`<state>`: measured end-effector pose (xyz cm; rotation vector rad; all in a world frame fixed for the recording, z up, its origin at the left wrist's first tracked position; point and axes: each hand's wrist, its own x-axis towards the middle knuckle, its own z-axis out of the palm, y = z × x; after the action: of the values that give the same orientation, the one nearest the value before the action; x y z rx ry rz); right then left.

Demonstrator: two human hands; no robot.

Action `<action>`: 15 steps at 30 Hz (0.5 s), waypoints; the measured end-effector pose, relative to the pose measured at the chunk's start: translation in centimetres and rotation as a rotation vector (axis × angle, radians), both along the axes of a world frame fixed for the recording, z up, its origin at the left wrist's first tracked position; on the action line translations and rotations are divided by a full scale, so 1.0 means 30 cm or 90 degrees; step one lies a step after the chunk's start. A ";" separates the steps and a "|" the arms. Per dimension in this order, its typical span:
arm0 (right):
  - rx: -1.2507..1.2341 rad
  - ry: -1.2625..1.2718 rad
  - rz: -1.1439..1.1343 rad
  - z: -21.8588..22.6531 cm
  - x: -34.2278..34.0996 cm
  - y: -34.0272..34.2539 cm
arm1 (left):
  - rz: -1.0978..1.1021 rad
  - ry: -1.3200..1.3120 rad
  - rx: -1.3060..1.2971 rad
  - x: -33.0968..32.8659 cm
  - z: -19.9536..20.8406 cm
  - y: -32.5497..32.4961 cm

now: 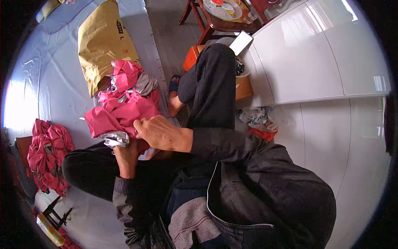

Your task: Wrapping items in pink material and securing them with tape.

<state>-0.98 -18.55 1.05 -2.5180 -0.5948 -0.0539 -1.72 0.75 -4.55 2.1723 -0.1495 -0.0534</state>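
Observation:
A crumpled pink fabric piece with a shiny silver inner side (124, 113) lies over my lap and the edge of the pale sheet. My right hand (161, 133) is closed on its near edge, with thumb and fingers pinched together. The wrist of my left hand (125, 159) comes up under a silver fold, and its fingers are hidden by the cloth and my right hand. Beyond, more pink and silver fabric (128, 76) spills at the mouth of a large yellow-brown sack (103, 43).
A second pink heap (49, 155) sits at the left. On the right are a glossy white tiled surface (306, 54), a white phone-like slab (241, 43) and an orange container (191, 57). A dark red wooden chair (211, 29) bearing a plate stands at the back.

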 end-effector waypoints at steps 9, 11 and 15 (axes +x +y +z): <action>0.031 0.064 0.014 -0.026 0.014 -0.009 | -0.023 -0.020 -0.006 -0.003 -0.005 -0.002; 0.152 0.289 -0.054 -0.023 0.020 -0.009 | -0.024 -0.045 -0.018 -0.002 -0.026 -0.003; 0.406 0.741 -0.209 0.024 0.022 -0.009 | -0.019 -0.073 -0.045 -0.004 -0.021 -0.019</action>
<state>-0.30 -18.81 1.78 -1.5959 0.2856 0.8823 -1.82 0.19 -5.19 2.1025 -0.2448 0.0589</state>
